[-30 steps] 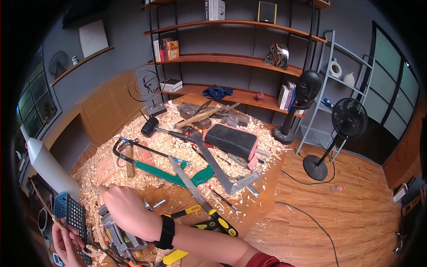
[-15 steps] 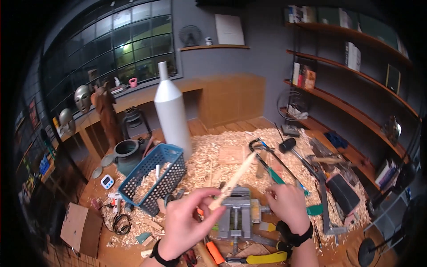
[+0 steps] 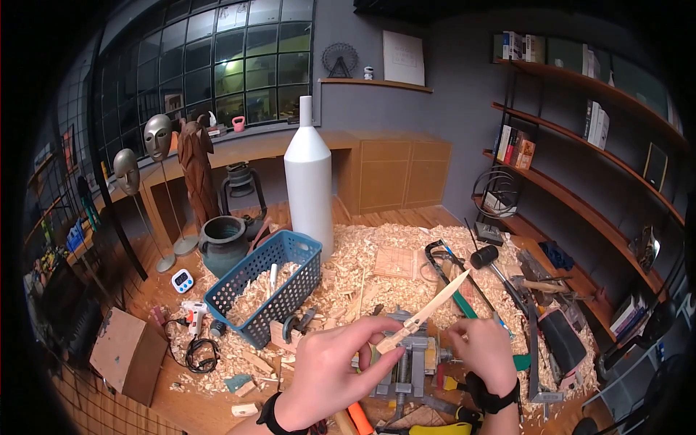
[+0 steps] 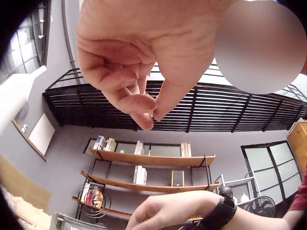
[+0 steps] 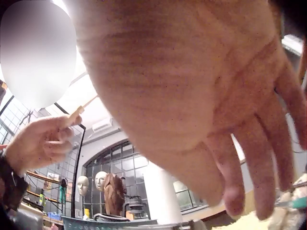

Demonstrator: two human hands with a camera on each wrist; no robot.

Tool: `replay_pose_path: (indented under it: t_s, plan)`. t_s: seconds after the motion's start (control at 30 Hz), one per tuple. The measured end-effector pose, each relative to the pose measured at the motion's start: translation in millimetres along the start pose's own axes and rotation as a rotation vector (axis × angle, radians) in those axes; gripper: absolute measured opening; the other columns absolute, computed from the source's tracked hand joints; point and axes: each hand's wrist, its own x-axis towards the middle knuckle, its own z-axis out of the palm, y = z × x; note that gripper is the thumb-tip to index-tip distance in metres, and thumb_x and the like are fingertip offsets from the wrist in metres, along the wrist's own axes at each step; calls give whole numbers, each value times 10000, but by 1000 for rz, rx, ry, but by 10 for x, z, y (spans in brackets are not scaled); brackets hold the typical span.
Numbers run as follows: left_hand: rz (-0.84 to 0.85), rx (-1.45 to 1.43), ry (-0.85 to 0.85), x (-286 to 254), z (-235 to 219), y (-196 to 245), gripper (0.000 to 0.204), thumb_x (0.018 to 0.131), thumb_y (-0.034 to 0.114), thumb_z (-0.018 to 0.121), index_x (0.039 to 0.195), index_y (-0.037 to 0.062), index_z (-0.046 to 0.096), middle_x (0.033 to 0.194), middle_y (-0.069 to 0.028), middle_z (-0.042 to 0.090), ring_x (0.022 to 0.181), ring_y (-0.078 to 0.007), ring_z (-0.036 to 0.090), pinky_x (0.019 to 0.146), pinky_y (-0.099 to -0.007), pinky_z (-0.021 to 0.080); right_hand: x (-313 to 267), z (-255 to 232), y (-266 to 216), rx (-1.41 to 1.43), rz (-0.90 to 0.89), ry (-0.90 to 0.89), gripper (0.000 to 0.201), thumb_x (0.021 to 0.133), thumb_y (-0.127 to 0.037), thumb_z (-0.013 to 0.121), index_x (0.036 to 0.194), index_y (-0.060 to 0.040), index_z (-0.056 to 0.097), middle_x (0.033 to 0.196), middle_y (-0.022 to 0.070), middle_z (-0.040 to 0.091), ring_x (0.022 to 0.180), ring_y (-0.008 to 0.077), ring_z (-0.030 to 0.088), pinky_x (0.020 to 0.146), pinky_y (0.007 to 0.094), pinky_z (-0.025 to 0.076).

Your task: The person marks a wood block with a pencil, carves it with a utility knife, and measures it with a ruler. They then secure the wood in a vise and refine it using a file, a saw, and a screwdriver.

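In the head view my left hand (image 3: 330, 373) pinches a carved wooden knife (image 3: 441, 299) by its notched handle between thumb and fingers. Its pale pointed blade slants up to the right, above a grey bench vise (image 3: 407, 359). My right hand (image 3: 487, 351) is beside the vise on the right, fingers loosely bent. The right wrist view shows this hand's fingers (image 5: 256, 163) hanging relaxed with nothing in them, and the wooden knife (image 5: 76, 114) in the other hand behind. From the left wrist, thumb and fingertips (image 4: 144, 105) meet and almost wholly hide the wood.
Wood shavings (image 3: 355, 254) cover much of the table. Left of the vise stand a blue basket (image 3: 299, 286), a glue gun (image 3: 194, 313) and a brown box (image 3: 125, 355). A green hacksaw (image 3: 464, 304), a mallet (image 3: 484, 256) and a metal square (image 3: 533, 348) lie right. A tall white bottle (image 3: 308, 174) rises behind.
The head view has swung left from the shelves and fan to the window and basket. My left hand has brought the wooden knife over the vise. The right hand stays near the vise.
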Motion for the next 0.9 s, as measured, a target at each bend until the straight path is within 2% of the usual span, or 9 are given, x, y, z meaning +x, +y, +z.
replay_pose_path:
  t_s: [0.13, 0.2, 0.23, 0.3, 0.4, 0.63, 0.7, 0.8, 0.9]
  plan:
    - [-4, 11, -9, -13, 58, -34, 301, 806, 49, 773, 1092, 25, 683, 743, -30, 642, 575, -67, 614, 517, -218, 443, -15, -281, -230, 228, 52, 3, 189, 939, -197, 612, 988, -78, 752, 835, 145, 724, 780, 268, 711, 736, 351, 549]
    - [-13, 1, -23, -6, 85, -28, 299, 809, 55, 772, 1093, 27, 683, 737, -29, 642, 572, -70, 616, 515, -220, 445, -57, -270, -360, 861, -78, 159, 225, 966, -121, 605, 1153, -33, 695, 1001, 115, 735, 908, 194, 706, 809, 297, 540]
    - [-12, 14, -14, -7, 110, -31, 282, 814, 109, 770, 1081, 71, 686, 680, -18, 637, 533, -102, 617, 492, -248, 449, -79, -289, -393, 860, -73, 162, 225, 966, -121, 605, 1153, -33, 695, 1001, 115, 735, 908, 194, 706, 809, 297, 540]
    - [-9, 26, -10, -4, 141, -25, 267, 819, 162, 767, 1069, 114, 688, 624, -7, 632, 495, -135, 618, 469, -276, 452, -102, -333, -437, 1282, -47, -57, 286, 944, -36, 634, 1224, 20, 642, 1127, 95, 701, 1028, 143, 659, 855, 279, 530]
    - [3, 66, -41, -11, 155, 0, 255, 818, 175, 770, 1055, 126, 691, 633, -2, 635, 498, -130, 618, 469, -280, 455, -125, -339, -447, 1461, -47, -139, 225, 924, -12, 660, 1141, 47, 666, 1045, 85, 711, 936, 116, 667, 801, 255, 535]
    - [22, 80, -71, -20, 162, 50, 251, 800, 136, 789, 1032, 90, 704, 663, -13, 654, 520, -107, 625, 478, -251, 450, -139, -231, -316, 1349, 14, -115, 153, 928, -54, 681, 1057, 28, 688, 926, 45, 717, 769, 53, 631, 634, 195, 486]
    - [26, 60, -74, -17, 154, 57, 259, 793, 98, 798, 1030, 45, 707, 684, -38, 669, 529, -97, 628, 486, -232, 443, -113, -176, -228, 1527, -6, 97, 161, 932, -59, 678, 1068, 26, 690, 866, 25, 705, 723, 36, 611, 589, 183, 449]
    - [-41, 37, -111, -22, 138, 50, 254, 797, 87, 794, 1029, 34, 703, 713, -40, 683, 543, -92, 638, 497, -228, 453, -107, -363, -380, 1469, 50, 190, 164, 935, -51, 668, 1081, 21, 692, 805, 2, 687, 672, 15, 579, 575, 168, 413]
    - [0, 67, -119, -27, 178, 67, 248, 803, 70, 787, 1029, 23, 698, 738, -49, 691, 556, -84, 642, 506, -221, 456, -163, -354, -508, 1425, 72, -33, 157, 918, -52, 692, 1060, 14, 710, 792, -14, 681, 662, -3, 555, 583, 156, 397]
